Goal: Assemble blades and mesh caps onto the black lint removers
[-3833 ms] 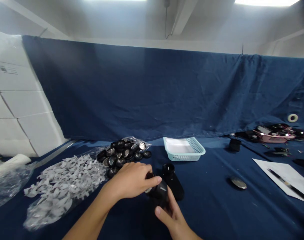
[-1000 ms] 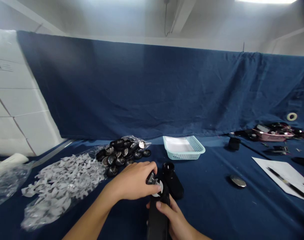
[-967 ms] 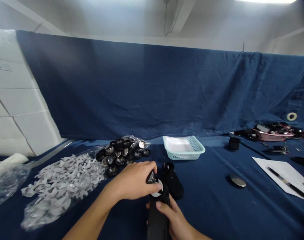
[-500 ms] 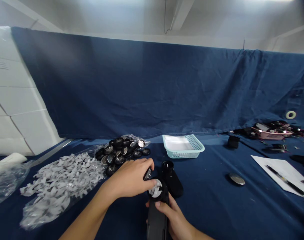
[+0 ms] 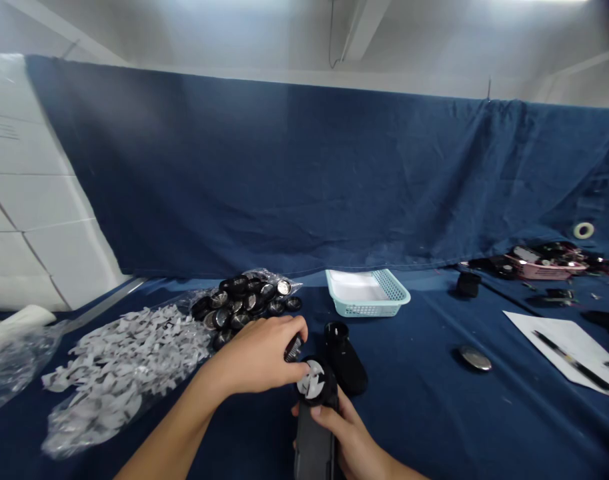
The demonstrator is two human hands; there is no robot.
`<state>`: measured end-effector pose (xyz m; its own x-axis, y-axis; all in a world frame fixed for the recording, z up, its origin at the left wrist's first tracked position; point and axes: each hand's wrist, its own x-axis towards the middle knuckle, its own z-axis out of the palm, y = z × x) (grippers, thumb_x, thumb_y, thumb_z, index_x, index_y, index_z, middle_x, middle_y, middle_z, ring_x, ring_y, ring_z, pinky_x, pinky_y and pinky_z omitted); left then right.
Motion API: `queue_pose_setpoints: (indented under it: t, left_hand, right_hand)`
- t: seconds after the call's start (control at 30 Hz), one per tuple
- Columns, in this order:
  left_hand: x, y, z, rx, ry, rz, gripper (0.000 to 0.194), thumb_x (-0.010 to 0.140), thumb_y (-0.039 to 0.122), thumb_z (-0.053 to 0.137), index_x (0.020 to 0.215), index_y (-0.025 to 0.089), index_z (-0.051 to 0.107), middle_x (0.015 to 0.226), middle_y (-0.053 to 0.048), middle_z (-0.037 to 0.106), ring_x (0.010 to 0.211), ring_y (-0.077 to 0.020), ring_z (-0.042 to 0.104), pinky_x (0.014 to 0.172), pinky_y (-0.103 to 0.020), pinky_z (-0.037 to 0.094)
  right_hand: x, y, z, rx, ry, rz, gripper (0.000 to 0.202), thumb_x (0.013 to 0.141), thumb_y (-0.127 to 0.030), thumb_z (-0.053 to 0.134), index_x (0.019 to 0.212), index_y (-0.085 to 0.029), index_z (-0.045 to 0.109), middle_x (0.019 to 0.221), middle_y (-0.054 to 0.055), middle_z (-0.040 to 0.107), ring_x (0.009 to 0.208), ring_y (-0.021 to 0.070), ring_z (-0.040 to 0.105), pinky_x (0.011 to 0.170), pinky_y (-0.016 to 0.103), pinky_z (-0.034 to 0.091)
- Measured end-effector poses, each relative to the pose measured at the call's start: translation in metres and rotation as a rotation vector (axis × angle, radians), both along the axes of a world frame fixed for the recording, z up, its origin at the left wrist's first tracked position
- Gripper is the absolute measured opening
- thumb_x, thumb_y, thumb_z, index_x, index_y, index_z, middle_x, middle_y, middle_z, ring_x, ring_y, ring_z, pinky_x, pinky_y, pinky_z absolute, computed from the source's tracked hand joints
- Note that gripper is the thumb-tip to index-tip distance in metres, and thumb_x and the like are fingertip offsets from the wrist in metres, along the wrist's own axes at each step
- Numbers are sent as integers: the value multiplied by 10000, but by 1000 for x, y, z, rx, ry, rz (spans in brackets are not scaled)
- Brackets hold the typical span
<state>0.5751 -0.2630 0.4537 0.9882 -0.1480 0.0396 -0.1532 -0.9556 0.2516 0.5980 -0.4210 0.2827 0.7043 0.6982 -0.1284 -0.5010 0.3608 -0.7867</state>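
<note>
My right hand is wrapped round a long black device body, held upright near the front edge. In the round top of that body sits a light grey plastic piece with curved arms. My left hand is closed on a small round black cap with a ribbed rim, pinched by its fingers. The left thumb reaches to the edge of the grey piece. Just behind, a black part with a ring-shaped end lies on the blue cloth. The fingers under the body are partly hidden.
On the left lie a bag of grey plastic pieces and a heap of round black caps. A light blue basket stands behind. To the right are an oval metallic piece, paper with a pen, and a pink basket.
My left thumb has drawn back slightly left from the grey piece, showing more of it. The cap tilts a little differently in the left fingers. My right hand stays in place.
</note>
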Motion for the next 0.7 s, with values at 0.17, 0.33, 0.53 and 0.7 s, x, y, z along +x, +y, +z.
queue_pose_setpoints:
  t: [0.17,0.33,0.53,0.7]
  left_hand:
    - [0,1,3,5,7,6,257,730,412,596,937,262,576,866,18,622,743,-184,549,604,-267,373]
    - [1,0,4,-5,55,13,260,727,403,591,944,260,573,899,14,628,745,-179,543,607,-268,377]
    - [0,2,6,-21,108,-2,280,699,391,610,944,257,584,864,8,618,736,-182,541,583,-263,366]
    - [-1,9,7,-71,141,-56,307,668,387,665,937,263,585,833,12,590,701,-174,533,554,-249,368]
  right_hand:
    - [1,0,0,-5,-9,7,667,677,-434,793,1240,-217,507,918,63,716,680,202,656,659,356,510]
    - [1,0,1,-4,1,24,698,650,-445,810,1242,-220,516,905,51,709,677,204,660,664,362,517]
    - [-2,0,-1,-4,8,18,677,636,-422,824,1209,-214,527,940,59,706,744,223,675,682,364,516]
    - [-5,-1,-3,-28,-20,18,636,618,-424,833,1170,-244,572,1089,72,670,915,287,659,755,425,519]
